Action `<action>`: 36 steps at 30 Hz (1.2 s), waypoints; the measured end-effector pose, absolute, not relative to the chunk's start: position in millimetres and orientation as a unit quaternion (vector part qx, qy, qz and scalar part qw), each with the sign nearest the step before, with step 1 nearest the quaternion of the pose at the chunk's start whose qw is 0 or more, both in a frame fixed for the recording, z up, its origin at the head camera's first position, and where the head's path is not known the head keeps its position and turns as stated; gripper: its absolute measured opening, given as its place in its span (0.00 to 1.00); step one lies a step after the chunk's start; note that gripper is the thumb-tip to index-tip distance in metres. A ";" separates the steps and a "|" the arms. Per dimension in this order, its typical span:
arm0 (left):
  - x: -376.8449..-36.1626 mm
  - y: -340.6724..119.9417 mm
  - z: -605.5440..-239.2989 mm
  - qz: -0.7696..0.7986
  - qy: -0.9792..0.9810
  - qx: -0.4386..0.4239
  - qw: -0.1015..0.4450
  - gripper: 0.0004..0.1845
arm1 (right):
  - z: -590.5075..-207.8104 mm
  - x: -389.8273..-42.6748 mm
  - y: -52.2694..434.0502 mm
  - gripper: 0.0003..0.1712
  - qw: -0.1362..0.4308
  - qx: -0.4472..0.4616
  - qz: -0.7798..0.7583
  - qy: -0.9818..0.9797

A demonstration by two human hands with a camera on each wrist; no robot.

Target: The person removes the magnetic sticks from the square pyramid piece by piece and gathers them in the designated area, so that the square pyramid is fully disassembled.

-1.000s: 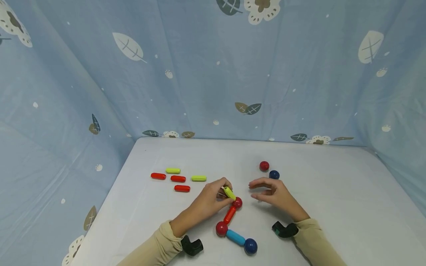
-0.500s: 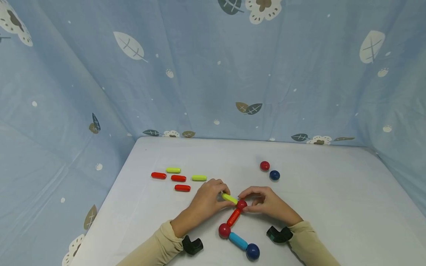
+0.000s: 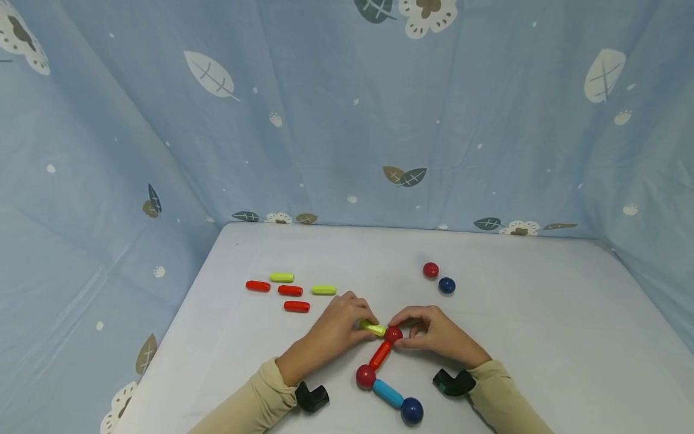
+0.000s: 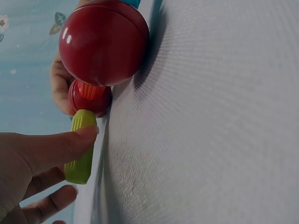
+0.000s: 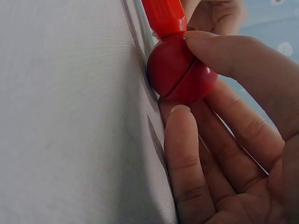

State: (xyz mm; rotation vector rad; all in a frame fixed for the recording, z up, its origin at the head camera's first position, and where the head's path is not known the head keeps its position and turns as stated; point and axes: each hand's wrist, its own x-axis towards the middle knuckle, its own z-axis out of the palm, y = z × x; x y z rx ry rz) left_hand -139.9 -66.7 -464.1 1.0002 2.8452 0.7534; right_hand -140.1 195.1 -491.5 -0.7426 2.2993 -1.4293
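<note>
On the white table [image 3: 531, 313] lies a chain of pieces: a dark blue ball [image 3: 412, 410], a light blue rod [image 3: 387, 392], a red ball [image 3: 365, 376], a red rod [image 3: 380, 355] and a second red ball [image 3: 393, 334]. My left hand [image 3: 338, 328] pinches a yellow-green rod [image 3: 373, 328] whose end meets that second red ball [image 4: 91, 97]. My right hand [image 3: 431, 331] pinches the same ball [image 5: 181, 71] between thumb and fingers. In the left wrist view the yellow-green rod [image 4: 81, 147] lies under my thumb.
Loose red rods [image 3: 290, 291] and yellow-green rods [image 3: 323, 290] lie at the left middle of the table. A red ball [image 3: 431, 270] and a dark blue ball [image 3: 446, 285] sit behind my right hand. Blue patterned cloth [image 3: 347, 120] walls the table on three sides.
My right hand came in from the right and took hold of the upper red ball. My left hand lowered the yellow-green rod until its end met that ball.
</note>
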 end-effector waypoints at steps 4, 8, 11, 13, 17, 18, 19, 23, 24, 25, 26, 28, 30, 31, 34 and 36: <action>-140.0 -67.3 -462.5 0.231 0.917 0.324 0.024 0.10 | -492.6 -140.5 194.9 0.19 0.165 -0.261 -0.503 0.807; -140.5 -68.7 -459.8 0.224 0.918 0.326 0.032 0.10 | -493.3 -140.2 194.6 0.19 0.162 -0.260 -0.504 0.807; -141.0 -69.6 -458.2 0.221 0.918 0.327 0.039 0.11 | -492.7 -139.6 194.2 0.19 0.159 -0.259 -0.505 0.808; -141.3 -70.0 -457.5 0.221 0.918 0.328 0.043 0.11 | -491.8 -139.1 193.9 0.19 0.160 -0.258 -0.506 0.807; -141.5 -70.1 -456.2 0.217 0.918 0.328 0.052 0.11 | -491.2 -138.8 194.0 0.19 0.161 -0.256 -0.505 0.808; -141.5 -70.0 -455.9 0.217 0.918 0.328 0.054 0.11 | -491.2 -138.9 194.1 0.19 0.161 -0.256 -0.505 0.808; -141.5 -69.9 -455.6 0.215 0.918 0.328 0.055 0.11 | -491.4 -138.9 194.2 0.20 0.161 -0.256 -0.505 0.808; -141.6 -69.9 -455.3 0.211 0.918 0.329 0.062 0.11 | -491.9 -139.0 194.6 0.20 0.164 -0.253 -0.506 0.808; -141.5 -70.0 -455.1 0.210 0.918 0.329 0.063 0.11 | -491.8 -139.0 194.5 0.20 0.165 -0.252 -0.507 0.807; -141.4 -70.1 -455.0 0.209 0.918 0.329 0.065 0.11 | -491.7 -138.9 194.5 0.20 0.166 -0.252 -0.509 0.807; -141.4 -70.3 -455.2 0.209 0.918 0.330 0.066 0.11 | -491.6 -138.9 194.5 0.20 0.165 -0.252 -0.510 0.806; -141.5 -71.1 -455.1 0.207 0.918 0.333 0.068 0.11 | -491.7 -139.0 194.6 0.19 0.165 -0.254 -0.511 0.805; -142.2 -73.1 -455.0 0.202 0.917 0.338 0.064 0.11 | -492.2 -139.4 194.8 0.19 0.167 -0.256 -0.513 0.802; -142.8 -74.9 -454.5 0.200 0.918 0.336 0.060 0.10 | -492.6 -139.6 195.2 0.19 0.167 -0.257 -0.515 0.801; -146.6 -82.4 -452.6 0.189 0.930 0.315 0.035 0.10 | -494.1 -140.2 196.6 0.18 0.170 -0.258 -0.519 0.797; -150.4 -88.2 -449.5 0.190 0.938 0.289 0.018 0.10 | -494.9 -140.5 197.9 0.18 0.172 -0.258 -0.523 0.794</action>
